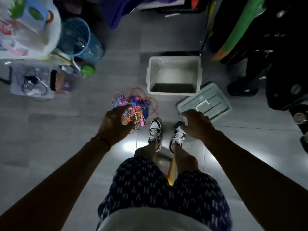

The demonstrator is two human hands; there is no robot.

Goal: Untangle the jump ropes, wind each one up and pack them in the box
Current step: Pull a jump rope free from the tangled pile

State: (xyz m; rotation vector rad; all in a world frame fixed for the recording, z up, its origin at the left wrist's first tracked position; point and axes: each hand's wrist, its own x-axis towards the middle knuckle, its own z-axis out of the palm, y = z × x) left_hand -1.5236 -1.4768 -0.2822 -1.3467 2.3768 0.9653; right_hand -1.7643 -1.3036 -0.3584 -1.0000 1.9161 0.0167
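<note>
A tangled heap of jump ropes [138, 104], pink, red, yellow and blue, lies on the grey tiled floor just ahead of my feet. Behind it to the right stands an open white plastic box [173, 92] with nothing visible inside. Its pale green lid [215, 99] lies flat on the floor to the box's right. My left hand [115, 124] hovers above the near side of the heap, fingers spread and loosely bent, holding nothing. My right hand [196, 124] hangs in front of the lid's near corner, fingers relaxed, nothing in it.
A blue mesh bin [80, 39] and a clear box of cables [31, 80] stand at the left. Black suitcases [280, 64] line the right side. My shoes [155, 132] are planted just behind the heap. Bare floor lies left of the ropes.
</note>
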